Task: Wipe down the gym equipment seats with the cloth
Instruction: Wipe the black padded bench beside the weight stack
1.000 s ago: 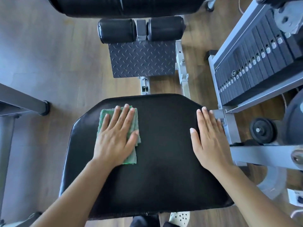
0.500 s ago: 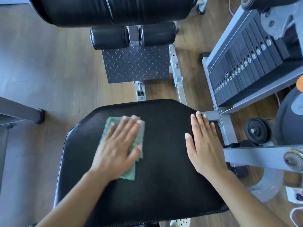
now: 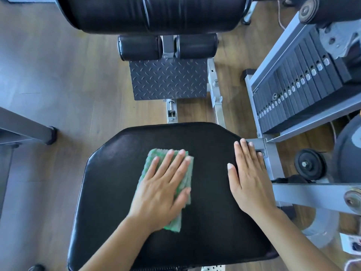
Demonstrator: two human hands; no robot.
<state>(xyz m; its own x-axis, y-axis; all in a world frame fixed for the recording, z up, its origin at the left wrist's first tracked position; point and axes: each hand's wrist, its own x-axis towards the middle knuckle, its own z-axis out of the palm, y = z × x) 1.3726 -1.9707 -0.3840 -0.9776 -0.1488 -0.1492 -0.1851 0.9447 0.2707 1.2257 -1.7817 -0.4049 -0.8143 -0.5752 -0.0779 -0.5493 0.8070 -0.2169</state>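
Observation:
A black padded seat [image 3: 117, 192] fills the lower middle of the view. A folded green cloth [image 3: 154, 155] lies flat near the seat's centre. My left hand [image 3: 164, 186] presses on the cloth with straight, spread fingers and covers most of it. My right hand [image 3: 248, 177] rests flat on the seat's right edge, fingers straight and together, fingertips near the grey frame bracket [image 3: 257, 145].
Beyond the seat are a diamond-plate footrest [image 3: 168, 79], two black roller pads [image 3: 140, 47] and a large black pad [image 3: 156, 12]. A weight stack [image 3: 297, 83] and grey frame stand at the right. A grey machine leg [image 3: 25, 128] crosses the wooden floor at left.
My left hand has slid the cloth rightward from the seat's left part toward its centre. My right hand has stayed on the right edge. The view has tilted forward slightly.

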